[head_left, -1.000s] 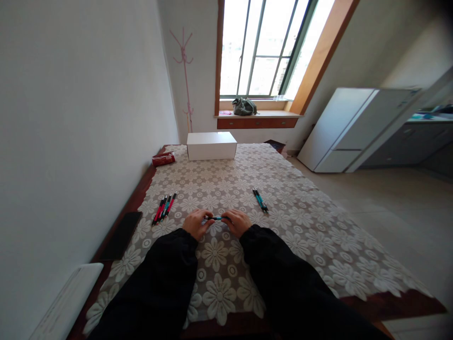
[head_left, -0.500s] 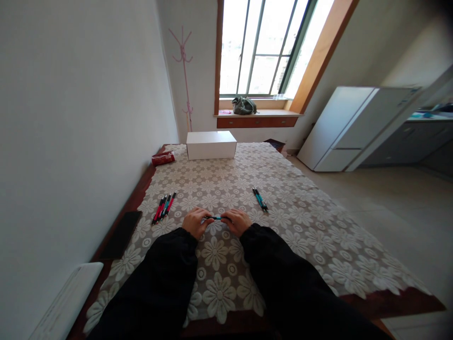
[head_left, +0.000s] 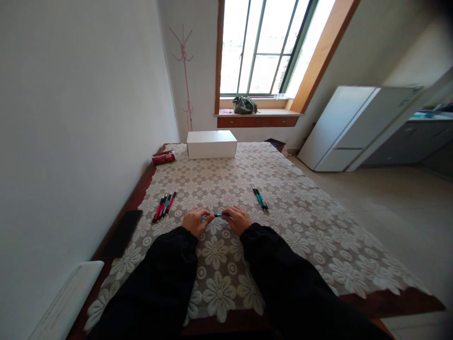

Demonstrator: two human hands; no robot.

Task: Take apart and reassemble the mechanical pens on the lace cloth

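While the left hand [head_left: 196,222] grips one end of a teal-and-black pen [head_left: 221,215] between thumb and fingers, the right hand [head_left: 239,220] grips the other end, both closed narrowly around it, so that the pen lies nearly level just below the centre of the frame with its middle bare between them. Whether it touches the flowered tablecloth [head_left: 219,255] beneath cannot be told. Left of the hands, a row of red and teal pens [head_left: 164,207] lies slanted side by side; right of them, two teal pens [head_left: 261,199] lie close together, tilted the other way. Further up, a white box [head_left: 211,144] sits at the far end of the cloth, with a red packet [head_left: 163,157] to its left. Toward the lower left, a flat black object [head_left: 122,233] rests along the table's dark red edge [head_left: 143,191].
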